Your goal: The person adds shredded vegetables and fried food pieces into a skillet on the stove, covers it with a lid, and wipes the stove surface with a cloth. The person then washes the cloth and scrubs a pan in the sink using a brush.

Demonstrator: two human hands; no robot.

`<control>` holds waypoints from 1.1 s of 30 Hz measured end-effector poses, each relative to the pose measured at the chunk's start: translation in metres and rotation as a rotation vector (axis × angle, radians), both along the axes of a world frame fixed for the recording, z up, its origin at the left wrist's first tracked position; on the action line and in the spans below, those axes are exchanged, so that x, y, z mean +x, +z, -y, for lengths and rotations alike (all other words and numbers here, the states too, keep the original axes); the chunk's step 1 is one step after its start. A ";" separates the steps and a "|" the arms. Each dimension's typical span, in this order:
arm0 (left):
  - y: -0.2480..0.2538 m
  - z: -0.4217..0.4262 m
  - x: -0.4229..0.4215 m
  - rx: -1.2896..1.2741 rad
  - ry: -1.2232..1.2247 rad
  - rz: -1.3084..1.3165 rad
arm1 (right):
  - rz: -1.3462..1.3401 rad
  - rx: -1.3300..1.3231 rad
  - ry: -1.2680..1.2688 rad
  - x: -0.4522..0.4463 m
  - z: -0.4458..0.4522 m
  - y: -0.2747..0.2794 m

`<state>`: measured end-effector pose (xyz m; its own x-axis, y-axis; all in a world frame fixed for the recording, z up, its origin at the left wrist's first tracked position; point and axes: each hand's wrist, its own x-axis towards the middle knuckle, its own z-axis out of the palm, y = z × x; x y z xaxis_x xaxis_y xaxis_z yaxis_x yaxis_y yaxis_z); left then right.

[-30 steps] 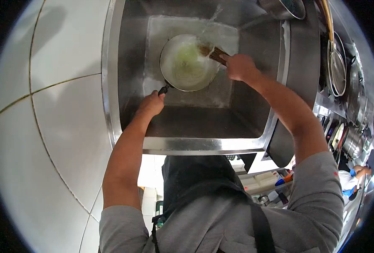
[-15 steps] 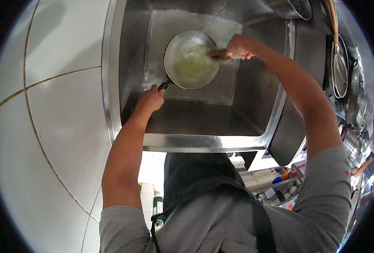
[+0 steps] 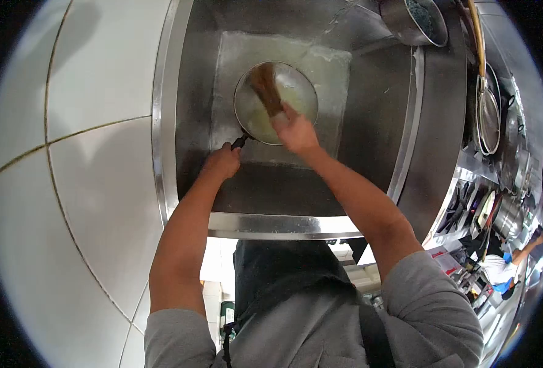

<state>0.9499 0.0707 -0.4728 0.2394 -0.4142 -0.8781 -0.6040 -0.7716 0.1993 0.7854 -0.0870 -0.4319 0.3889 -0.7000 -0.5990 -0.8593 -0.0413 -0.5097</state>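
Observation:
A round metal pan [image 3: 302, 116] with a black handle [image 3: 239, 142] sits low in the steel sink, with cloudy yellowish liquid in it. My left hand [image 3: 224, 161] is closed round that handle, left of and below the pan. Over the pan, my right hand [image 3: 296, 130] grips a brown bristled wok brush [image 3: 265, 89], slightly blurred. Its bristles point away from me, into the far left part of the pan. The brush and my hand hide some of the pan's inside.
The sink's steel front rim [image 3: 284, 226] runs between me and the pan. A metal pot [image 3: 413, 23] stands at the far right corner. Strainers [image 3: 487, 116] with long handles hang at the right. White tiles [image 3: 100, 178] cover the left side. Another person [image 3: 503, 270] is far right.
My right hand has swung left and toward me, taking the brush from the pan's right edge to its far left. My left hand stays on the handle.

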 end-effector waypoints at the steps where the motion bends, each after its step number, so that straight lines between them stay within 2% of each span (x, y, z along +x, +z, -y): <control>1: 0.002 -0.003 0.001 0.014 -0.009 -0.024 | -0.060 0.003 0.138 -0.012 -0.011 0.006; 3: 0.009 -0.001 0.002 0.023 -0.014 -0.027 | -0.174 0.008 0.432 -0.043 -0.020 0.020; 5: 0.006 -0.006 0.003 0.028 -0.030 -0.013 | -0.444 0.126 0.613 -0.066 0.005 0.038; 7: -0.007 -0.006 0.003 0.011 -0.079 0.026 | -0.492 -0.084 0.517 -0.084 0.051 0.017; 9: -0.012 -0.008 0.002 -0.036 -0.093 0.015 | -0.353 -0.370 0.672 -0.065 0.086 0.016; 12: -0.024 -0.013 0.005 -0.061 -0.040 -0.031 | -0.208 -0.502 0.950 -0.027 0.092 0.020; 15: -0.019 -0.010 0.002 -0.070 0.001 -0.030 | -0.463 -0.373 0.849 -0.024 0.087 0.020; 18: -0.006 -0.009 -0.003 -0.079 0.011 0.009 | -0.495 -0.216 0.912 -0.069 0.073 -0.020; 21: -0.016 -0.016 -0.005 -0.115 0.009 0.046 | -0.183 0.791 0.045 -0.051 0.065 0.023; 22: -0.021 -0.016 -0.004 -0.133 0.005 0.062 | -0.134 1.139 -0.075 -0.054 0.082 0.008; 25: -0.025 -0.021 0.003 -0.116 -0.048 0.084 | -0.214 1.066 -0.212 -0.054 0.107 0.011; 26: -0.018 -0.018 0.004 -0.106 -0.046 0.069 | -0.416 0.828 -0.047 -0.042 0.114 0.034; 29: -0.001 -0.012 0.003 -0.088 -0.050 0.037 | -0.697 0.229 0.566 -0.046 0.145 0.012; 32: -0.001 -0.007 0.002 -0.108 -0.033 0.061 | -0.713 0.242 0.656 -0.031 0.114 0.047; 33: -0.009 -0.010 0.000 -0.113 -0.019 0.064 | -0.554 0.413 0.488 -0.034 0.103 0.041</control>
<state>0.9503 0.0809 -0.4813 0.2842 -0.5147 -0.8089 -0.6329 -0.7345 0.2450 0.7509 -0.1897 -0.3906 0.1651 -0.2126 -0.9631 -0.9236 -0.3758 -0.0754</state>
